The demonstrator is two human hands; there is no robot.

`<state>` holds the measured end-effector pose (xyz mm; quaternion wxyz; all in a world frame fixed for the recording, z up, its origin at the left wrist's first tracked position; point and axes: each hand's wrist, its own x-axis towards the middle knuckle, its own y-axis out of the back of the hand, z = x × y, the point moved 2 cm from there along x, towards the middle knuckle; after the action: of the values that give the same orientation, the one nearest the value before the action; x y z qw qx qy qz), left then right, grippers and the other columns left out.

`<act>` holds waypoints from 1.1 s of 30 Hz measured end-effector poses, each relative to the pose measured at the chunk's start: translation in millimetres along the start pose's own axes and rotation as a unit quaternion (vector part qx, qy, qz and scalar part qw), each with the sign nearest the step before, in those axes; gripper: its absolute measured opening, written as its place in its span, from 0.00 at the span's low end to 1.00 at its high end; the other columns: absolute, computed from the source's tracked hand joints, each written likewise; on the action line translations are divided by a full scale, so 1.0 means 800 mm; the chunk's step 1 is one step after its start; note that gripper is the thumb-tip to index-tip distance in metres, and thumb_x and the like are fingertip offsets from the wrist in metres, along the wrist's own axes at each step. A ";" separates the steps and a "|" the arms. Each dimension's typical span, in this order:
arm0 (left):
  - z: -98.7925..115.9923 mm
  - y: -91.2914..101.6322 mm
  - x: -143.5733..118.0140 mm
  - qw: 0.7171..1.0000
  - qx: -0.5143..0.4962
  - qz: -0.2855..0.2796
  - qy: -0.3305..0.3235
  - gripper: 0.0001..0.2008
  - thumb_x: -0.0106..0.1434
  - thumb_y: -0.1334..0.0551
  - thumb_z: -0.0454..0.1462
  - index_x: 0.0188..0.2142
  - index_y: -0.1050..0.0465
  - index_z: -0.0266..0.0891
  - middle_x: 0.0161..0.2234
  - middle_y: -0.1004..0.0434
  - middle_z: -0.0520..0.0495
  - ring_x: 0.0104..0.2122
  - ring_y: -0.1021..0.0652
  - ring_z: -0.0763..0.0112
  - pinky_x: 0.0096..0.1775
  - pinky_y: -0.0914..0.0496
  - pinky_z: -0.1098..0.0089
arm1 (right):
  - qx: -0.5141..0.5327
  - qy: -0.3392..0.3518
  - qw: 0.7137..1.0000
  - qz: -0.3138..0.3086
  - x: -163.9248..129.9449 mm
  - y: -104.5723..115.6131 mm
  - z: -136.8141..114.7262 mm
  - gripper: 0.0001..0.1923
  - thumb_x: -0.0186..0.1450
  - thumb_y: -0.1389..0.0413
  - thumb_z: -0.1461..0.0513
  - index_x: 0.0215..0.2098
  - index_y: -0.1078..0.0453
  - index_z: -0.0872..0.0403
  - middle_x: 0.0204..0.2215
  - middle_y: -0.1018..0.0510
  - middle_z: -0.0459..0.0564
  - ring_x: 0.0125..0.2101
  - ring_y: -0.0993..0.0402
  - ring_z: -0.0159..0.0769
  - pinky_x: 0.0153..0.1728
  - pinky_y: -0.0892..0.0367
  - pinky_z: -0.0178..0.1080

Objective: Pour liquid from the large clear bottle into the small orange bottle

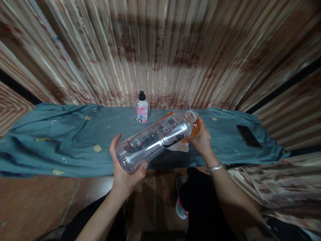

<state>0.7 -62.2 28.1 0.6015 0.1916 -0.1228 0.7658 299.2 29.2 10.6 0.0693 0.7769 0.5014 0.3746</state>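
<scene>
Holding a large clear plastic bottle (155, 139) on its side above the near edge of a bench draped in a teal cloth (62, 140), a person grips it at both ends. The bottle looks empty and see-through, so it is probably light, thin-walled and easy to dent if squeezed; its smooth sides could be slippery, which makes the firmer base and neck the sensible places to hold. The left hand (126, 172) is wrapped around the base, nearest the camera, fingers curled over the far side and thumb pressed on the near side. The right hand (200, 139) is closed around the neck end, farther away and to the right, where something orange (194, 125) sits against the bottle's mouth; whether that is a cap or a second container cannot be told. A silver bracelet (213, 168) circles the right wrist. Farther back stands a small bottle with a black cap and pink label (142, 108); a dark phone (248, 136) lies to the right.
</scene>
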 end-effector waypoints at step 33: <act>0.012 -0.001 0.004 0.997 0.044 0.012 -0.060 0.48 0.55 0.27 0.54 0.66 0.47 0.41 0.44 0.24 0.43 0.40 0.19 0.59 0.43 0.22 0.59 | -0.015 -0.006 1.000 0.000 0.000 0.001 0.002 0.47 0.50 0.28 0.52 0.65 0.35 0.53 0.56 0.18 0.61 0.55 0.19 0.57 0.57 0.24 0.58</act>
<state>1.9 -63.1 38.4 0.5751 0.2619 -0.1270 0.7645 301.0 29.2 10.1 0.0839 0.7776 0.4956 0.3777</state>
